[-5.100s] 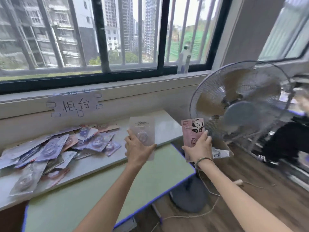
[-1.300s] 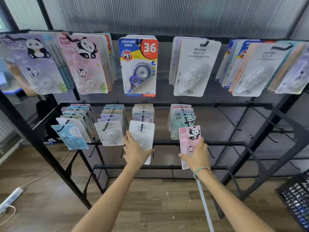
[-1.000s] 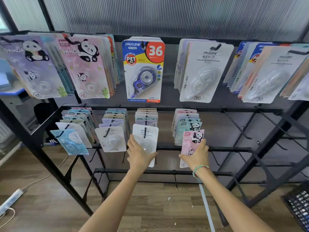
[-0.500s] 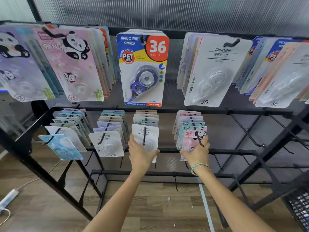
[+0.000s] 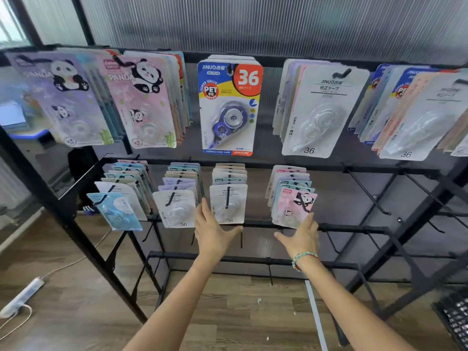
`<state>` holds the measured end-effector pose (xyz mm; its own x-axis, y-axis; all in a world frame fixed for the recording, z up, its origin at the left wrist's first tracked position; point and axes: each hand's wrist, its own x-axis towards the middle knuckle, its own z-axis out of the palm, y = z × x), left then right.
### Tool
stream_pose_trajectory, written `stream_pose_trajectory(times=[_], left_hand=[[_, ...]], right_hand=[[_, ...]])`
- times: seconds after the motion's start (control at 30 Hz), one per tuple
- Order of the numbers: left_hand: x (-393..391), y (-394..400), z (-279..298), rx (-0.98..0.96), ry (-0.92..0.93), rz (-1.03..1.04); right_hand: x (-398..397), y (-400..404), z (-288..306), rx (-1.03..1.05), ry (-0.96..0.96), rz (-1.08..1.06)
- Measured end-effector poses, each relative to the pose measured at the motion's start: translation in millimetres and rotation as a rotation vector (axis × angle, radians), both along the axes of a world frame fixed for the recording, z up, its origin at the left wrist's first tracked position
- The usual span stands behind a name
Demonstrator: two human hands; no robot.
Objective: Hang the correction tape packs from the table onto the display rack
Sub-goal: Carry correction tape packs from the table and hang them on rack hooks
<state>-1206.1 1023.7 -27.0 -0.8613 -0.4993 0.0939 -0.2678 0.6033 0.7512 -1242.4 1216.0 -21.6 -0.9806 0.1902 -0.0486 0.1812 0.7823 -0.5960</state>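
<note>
Both hands, the left hand [image 5: 211, 230] and right hand [image 5: 301, 238], were spread and gripping nothing, just below the white pack [image 5: 228, 202] and pink panda pack [image 5: 293, 210], so a careless brush could have knocked either off its peg.

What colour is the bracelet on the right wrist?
Mostly turquoise beads with some red, seen in the head view: bracelet.

Pink panda-print pack [image 5: 293, 210], white pack [image 5: 228, 203], black rack [image 5: 354, 228].

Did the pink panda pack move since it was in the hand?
Yes. The pink pack left the right hand and now hangs on the rack's hook.
</note>
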Motion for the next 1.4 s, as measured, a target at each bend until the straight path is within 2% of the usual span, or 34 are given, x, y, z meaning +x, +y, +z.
stream_pose_trajectory(times=[0.23,0.43,0.7,1.03,1.4], left_hand=[[70,-11,15,-0.17,0.019,0.005],[157,-56,17,-0.282,-0.067,0.121],[303,-164,33,-0.302,-0.098,0.44],[522,-304,48,-0.323,-0.139,0.829],[749,-386,39,-0.259,-0.221,1.259]], right_hand=[[47,-21,8,0.141,0.071,0.274],[95,-79,16,0.104,0.106,0.573],[181,-219,39,0.084,0.229,0.937],[356,-429,58,0.055,0.325,1.337],[557,-600,48,0.033,0.318,1.73]])
